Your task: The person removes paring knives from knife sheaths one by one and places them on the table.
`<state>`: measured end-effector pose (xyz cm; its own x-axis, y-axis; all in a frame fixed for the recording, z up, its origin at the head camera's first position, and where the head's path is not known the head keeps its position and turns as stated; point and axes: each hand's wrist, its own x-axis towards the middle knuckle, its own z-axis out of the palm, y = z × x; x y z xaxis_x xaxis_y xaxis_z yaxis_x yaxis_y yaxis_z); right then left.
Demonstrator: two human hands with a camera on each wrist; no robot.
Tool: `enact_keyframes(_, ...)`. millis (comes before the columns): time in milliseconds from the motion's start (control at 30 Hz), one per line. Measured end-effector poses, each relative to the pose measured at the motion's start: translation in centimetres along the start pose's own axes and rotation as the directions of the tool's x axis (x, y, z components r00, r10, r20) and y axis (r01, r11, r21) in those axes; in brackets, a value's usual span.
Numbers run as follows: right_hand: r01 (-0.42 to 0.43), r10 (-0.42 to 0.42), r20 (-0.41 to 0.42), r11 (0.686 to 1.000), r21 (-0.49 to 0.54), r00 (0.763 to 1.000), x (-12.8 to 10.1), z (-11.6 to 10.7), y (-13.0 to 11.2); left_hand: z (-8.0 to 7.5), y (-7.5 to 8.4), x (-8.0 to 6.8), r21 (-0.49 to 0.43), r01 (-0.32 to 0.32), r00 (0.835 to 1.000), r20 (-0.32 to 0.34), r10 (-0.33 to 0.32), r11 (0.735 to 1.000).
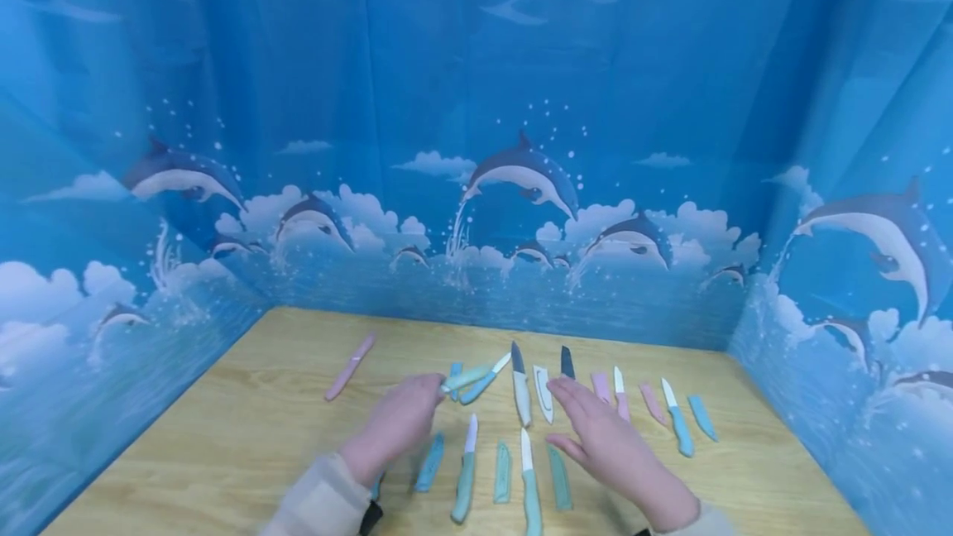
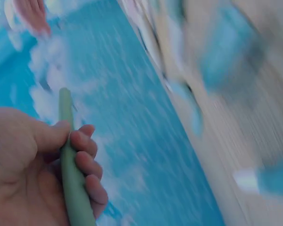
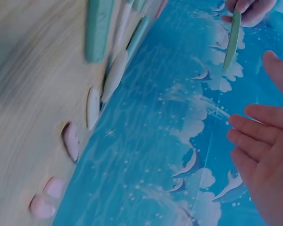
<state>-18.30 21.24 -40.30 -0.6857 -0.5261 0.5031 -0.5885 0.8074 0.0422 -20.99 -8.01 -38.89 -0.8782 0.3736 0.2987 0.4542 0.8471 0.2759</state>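
My left hand (image 1: 398, 424) grips a pale green sheath (image 1: 465, 377), fingers curled round its lower part in the left wrist view, free end pointing to 2 o'clock over the bench (image 1: 246, 428). My right hand (image 1: 606, 441) is flat and relaxed, fingers straight, holding nothing, hovering just above the knives at about 5 o'clock from the sheath tip.

Risks as I see them:
- Bare blades everywhere. The grey knife (image 1: 519, 383) and the white blade (image 1: 543, 394) lie right between my hands; a low sweep of the open right hand could catch an edge.
- The sheath is held only near one end, so it could twist or slip out and drop onto the blue knife (image 1: 484, 379) just beside it, scattering the row.
- Left wrist view is badly blurred, so I cannot tell the sheath's opening or whether it is lined up with any blade; a bad approach could push a blade tip toward my fingers.
- The teal knife (image 1: 465, 474) and sheaths at 6 o'clock sit near my sleeve (image 1: 320, 503); dragging the arm back could knock them around.
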Motion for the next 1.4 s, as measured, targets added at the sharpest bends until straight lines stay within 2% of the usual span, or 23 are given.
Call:
enact_keyframes(67, 0.002, -0.002, -0.006, 1.0, 0.01, 1.0, 0.1, 0.0, -0.4, 0.4, 1.6, -0.3, 0.066, -0.1, 0.995, -0.002, 0.1, 0.993)
enact_keyframes(167, 0.038, -0.038, -0.022, 0.999, 0.019, 0.999, 0.1, -0.1, -0.7, 1.1, 3.6, -0.7, 0.134, -0.202, 0.979, 0.001, 0.204, 0.97)
enact_keyframes(367, 0.166, -0.167, -0.062, 0.986, -0.031, 0.984, -0.1, 0.3, -0.7, 2.6, 6.1, -1.0, 0.169, -0.264, 0.964, 0.055, 0.258, 0.95)
enact_keyframes(467, 0.223, -0.226, -0.062, 0.973, -0.054, 0.972, -0.1, 0.5, -0.8, 3.1, 6.8, -1.1, 0.176, -0.273, 0.962, 0.082, 0.262, 0.946)
enact_keyframes(600, 0.256, -0.258, -0.029, 0.965, -0.062, 0.966, -0.1, 0.7, -1.0, 3.4, 7.5, -1.4, 0.164, -0.289, 0.957, 0.09, 0.277, 0.943)
enact_keyframes(867, 0.238, -0.239, -0.038, 0.971, -0.035, 0.97, -0.1, 0.8, -1.8, 3.7, 7.6, -1.7, 0.162, -0.333, 0.941, 0.002, 0.337, 0.929)
enact_keyframes(967, 0.219, -0.219, -0.027, 0.976, -0.011, 0.975, -0.2, 0.8, -2.0, 3.8, 7.6, -1.7, 0.149, -0.307, 0.951, 0.002, 0.31, 0.94)
enact_keyframes(1100, 0.187, -0.187, -0.012, 0.982, 0.016, 0.982, -0.3, 0.8, -2.2, 3.6, 7.6, -1.5, 0.106, -0.242, 0.97, 0.039, 0.24, 0.964)
enact_keyframes(1400, 0.175, -0.174, -0.023, 0.983, 0.048, 0.984, -0.3, 0.9, -1.8, 3.7, 7.4, -1.5, 0.135, -0.235, 0.972, 0.019, 0.235, 0.963)
